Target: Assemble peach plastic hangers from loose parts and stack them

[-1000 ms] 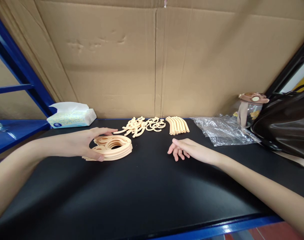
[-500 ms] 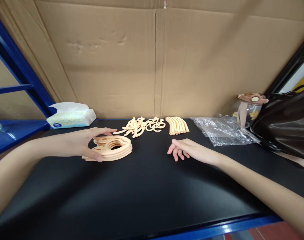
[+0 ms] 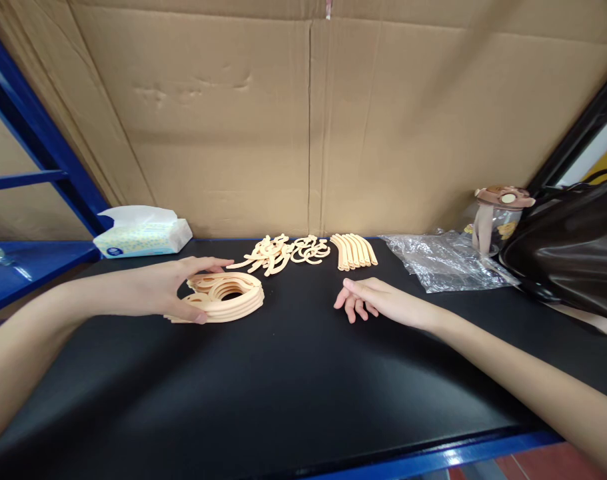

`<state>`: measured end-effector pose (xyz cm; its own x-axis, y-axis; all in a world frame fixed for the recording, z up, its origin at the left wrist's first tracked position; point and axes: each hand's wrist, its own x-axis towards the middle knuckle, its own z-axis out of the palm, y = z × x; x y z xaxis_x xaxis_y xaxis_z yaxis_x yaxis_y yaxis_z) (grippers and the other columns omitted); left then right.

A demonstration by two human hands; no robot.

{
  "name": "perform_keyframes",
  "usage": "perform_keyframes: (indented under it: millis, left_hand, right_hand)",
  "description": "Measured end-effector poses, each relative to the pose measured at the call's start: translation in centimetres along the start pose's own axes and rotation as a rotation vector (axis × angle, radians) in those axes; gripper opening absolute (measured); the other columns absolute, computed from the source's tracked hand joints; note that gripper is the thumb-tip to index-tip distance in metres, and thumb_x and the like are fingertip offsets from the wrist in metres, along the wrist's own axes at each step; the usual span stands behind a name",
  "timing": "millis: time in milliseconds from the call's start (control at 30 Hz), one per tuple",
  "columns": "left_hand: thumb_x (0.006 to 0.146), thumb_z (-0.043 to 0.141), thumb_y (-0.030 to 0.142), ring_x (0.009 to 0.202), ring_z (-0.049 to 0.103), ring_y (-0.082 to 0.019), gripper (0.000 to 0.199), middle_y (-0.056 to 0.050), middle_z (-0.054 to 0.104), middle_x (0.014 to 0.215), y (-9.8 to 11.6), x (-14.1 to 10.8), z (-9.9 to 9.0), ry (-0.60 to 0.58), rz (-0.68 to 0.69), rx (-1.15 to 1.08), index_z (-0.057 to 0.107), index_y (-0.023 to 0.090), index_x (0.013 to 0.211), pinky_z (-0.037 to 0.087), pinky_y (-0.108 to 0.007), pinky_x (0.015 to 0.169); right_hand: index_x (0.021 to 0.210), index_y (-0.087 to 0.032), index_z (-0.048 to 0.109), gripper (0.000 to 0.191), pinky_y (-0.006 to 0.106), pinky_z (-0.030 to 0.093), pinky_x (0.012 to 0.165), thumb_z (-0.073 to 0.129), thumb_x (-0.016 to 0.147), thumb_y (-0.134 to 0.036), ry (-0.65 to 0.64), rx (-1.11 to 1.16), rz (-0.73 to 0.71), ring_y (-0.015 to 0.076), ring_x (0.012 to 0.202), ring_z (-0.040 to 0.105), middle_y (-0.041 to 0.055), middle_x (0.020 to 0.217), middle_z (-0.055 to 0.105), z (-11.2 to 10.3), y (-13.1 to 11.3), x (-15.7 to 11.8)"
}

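Observation:
My left hand (image 3: 170, 288) is around the left end of a stack of beige, curved plastic pieces (image 3: 238, 308) with a rounded opening in the middle. The thumb presses on the stack's near side, and the fingers reach along its far side. My right hand (image 3: 360, 299) hovers over the black table, holding nothing, its fingers loosely curled and apart. Beyond the hands lies a loose pile of small beige hook-like pieces (image 3: 310, 250) and slim pieces (image 3: 268, 253). Just right of that pile is a neat row of curved beige tubes (image 3: 353, 251), nearest to my right hand.
A tissue pack (image 3: 143, 233) sits at the back left. Clear plastic wrap (image 3: 443, 260), a drinking bottle (image 3: 500, 217) and a dark bag (image 3: 568, 247) are on the right. Cardboard (image 3: 223, 120) walls off the back; a blue frame (image 3: 38, 120) stands at left.

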<state>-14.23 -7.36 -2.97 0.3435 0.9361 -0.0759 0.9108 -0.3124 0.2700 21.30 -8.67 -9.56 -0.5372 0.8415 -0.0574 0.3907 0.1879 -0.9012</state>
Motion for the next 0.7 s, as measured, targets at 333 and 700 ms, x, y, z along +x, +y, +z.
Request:
perform_keyframes:
  millis: [333,700]
  left_hand:
    - [0.077,0.055,0.058,0.121,0.043,-0.028,0.076,-0.008,0.042,0.139,1.9,0.4,0.6,0.153,0.181,0.092,0.031,0.021,0.139,0.036,-0.039,0.098]
    - [0.093,0.039,0.03,0.127,0.042,-0.026,0.043,-0.011,0.042,0.141,11.5,1.2,8.5,0.216,0.572,0.285,0.043,0.015,0.133,0.037,-0.04,0.103]
  right_hand:
    - [0.09,-0.013,0.064,0.057,0.022,0.034,0.05,0.031,0.091,-0.059,-0.012,-0.018,-0.005,0.0102,0.057,0.049,0.0043,0.067,0.062,0.0,-0.1,0.0]
    - [0.088,-0.017,0.061,0.033,0.025,0.041,0.058,0.045,0.088,-0.046,0.255,-0.452,-0.023,0.0135,0.063,0.056,0.0032,0.073,0.064,-4.1,-2.1,-0.1]
